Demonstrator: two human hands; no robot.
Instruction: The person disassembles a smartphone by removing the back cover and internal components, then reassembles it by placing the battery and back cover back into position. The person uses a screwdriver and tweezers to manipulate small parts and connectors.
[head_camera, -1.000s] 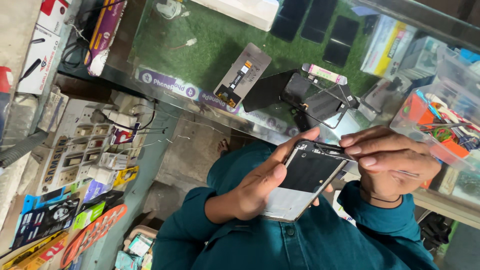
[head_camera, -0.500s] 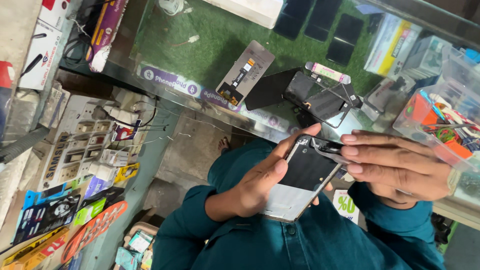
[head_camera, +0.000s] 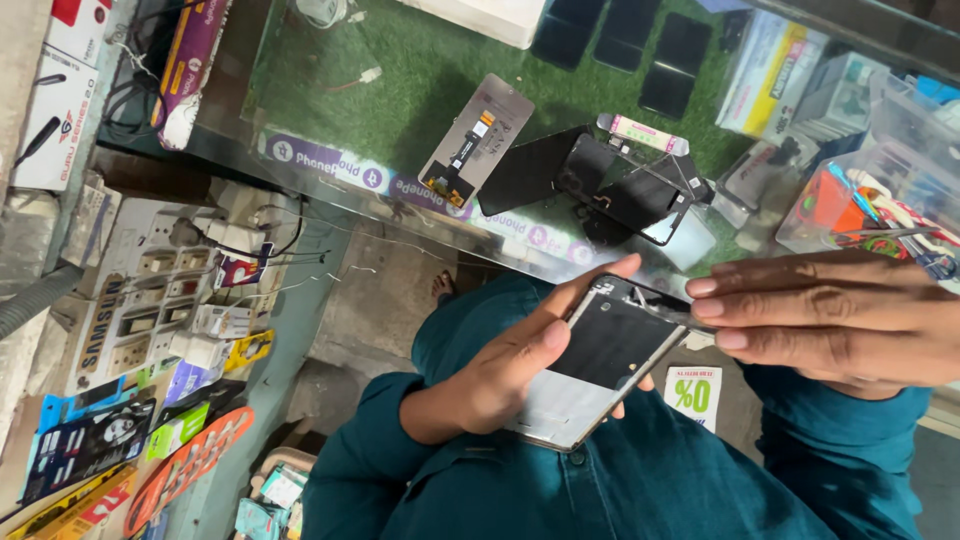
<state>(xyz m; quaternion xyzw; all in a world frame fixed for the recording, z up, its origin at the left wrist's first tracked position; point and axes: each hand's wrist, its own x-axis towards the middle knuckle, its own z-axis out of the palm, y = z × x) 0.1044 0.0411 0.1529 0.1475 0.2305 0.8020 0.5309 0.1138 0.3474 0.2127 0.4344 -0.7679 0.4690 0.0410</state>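
The phone frame (head_camera: 600, 365), a bare smartphone body with its dark inner plate facing up and a pale silvery lower part, is lying in the person's hands just below the edge of the glass counter (head_camera: 330, 170), over the lap in teal clothing. The left hand (head_camera: 510, 365) is grasping it from underneath, the thumb lying along its left edge and the fingertips showing past its right edge. The right hand (head_camera: 830, 320) is reaching in from the far side with its fingers stretched flat and close together; the fingertips (head_camera: 710, 308) are touching the upper right corner of the frame, where a thin dark strip is lifting off the edge. Whether that hand is actually pinching the strip cannot be told.

On the counter, just above the phone frame, a black back cover (head_camera: 650, 205) and a dark panel (head_camera: 530, 170) are lying side by side on the green mat (head_camera: 400, 60). Left of those, a display module (head_camera: 478, 140) with a flex cable is resting face down. Farther up the counter, several black screens (head_camera: 620, 40) are lined up. At the counter's right end, a clear plastic box (head_camera: 850, 200) is holding colourful tools. Below the counter's left end, a white switchboard (head_camera: 170, 300) with plugged cables is standing.
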